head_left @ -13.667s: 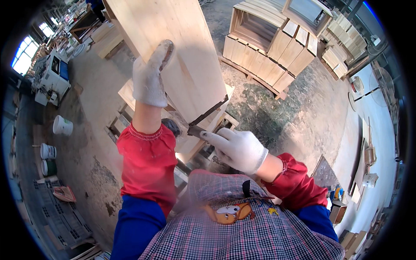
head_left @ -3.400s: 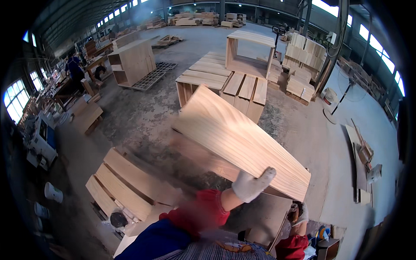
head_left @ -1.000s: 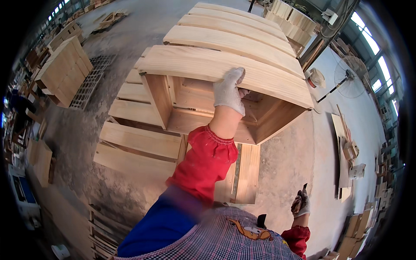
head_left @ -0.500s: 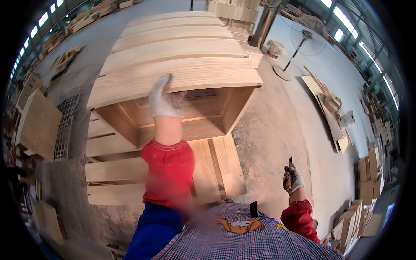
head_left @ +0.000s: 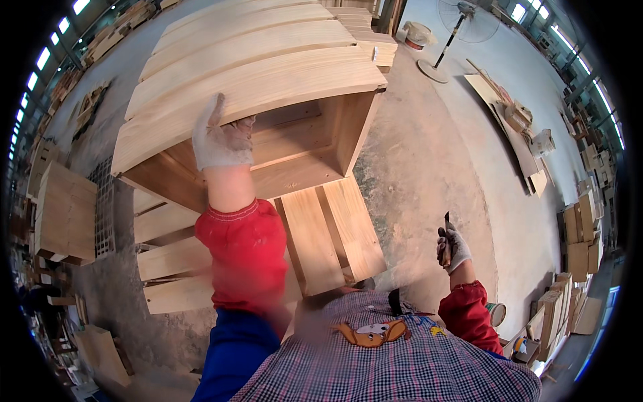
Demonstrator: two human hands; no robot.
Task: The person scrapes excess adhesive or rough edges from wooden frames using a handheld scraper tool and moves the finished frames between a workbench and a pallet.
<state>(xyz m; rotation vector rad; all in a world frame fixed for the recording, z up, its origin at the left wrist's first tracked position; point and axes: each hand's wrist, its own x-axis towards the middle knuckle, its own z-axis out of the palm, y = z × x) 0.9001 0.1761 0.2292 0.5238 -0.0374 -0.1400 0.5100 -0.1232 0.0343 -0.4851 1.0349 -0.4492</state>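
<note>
An open-fronted wooden drawer [head_left: 338, 134] lies with a pale board front [head_left: 268, 77] uppermost. My left hand [head_left: 224, 137], in a whitish glove, is closed over the near edge of that board. Its thumb rests on top and its fingers curl underneath into the hollow, where the fingertips are partly hidden. Below the drawer are more pale wooden boards [head_left: 335, 231] with gaps between them. Off to the right, away from the wood, my gloved right hand [head_left: 455, 248] is closed around a knife [head_left: 447, 224] with a dark, narrow blade pointing up.
Further board fronts stretch away behind the drawer. A pedestal fan [head_left: 445, 50] and a bucket [head_left: 418, 35] stand on the concrete floor at the far right, with flat panels [head_left: 506, 134] nearer. Wooden box pieces [head_left: 67, 211] stand at left beside a dark grid [head_left: 106, 208].
The whole view has shifted, so the drawer, fan and panels sit higher in it. My left hand keeps its hold on the board edge, and my right hand still holds the knife.
</note>
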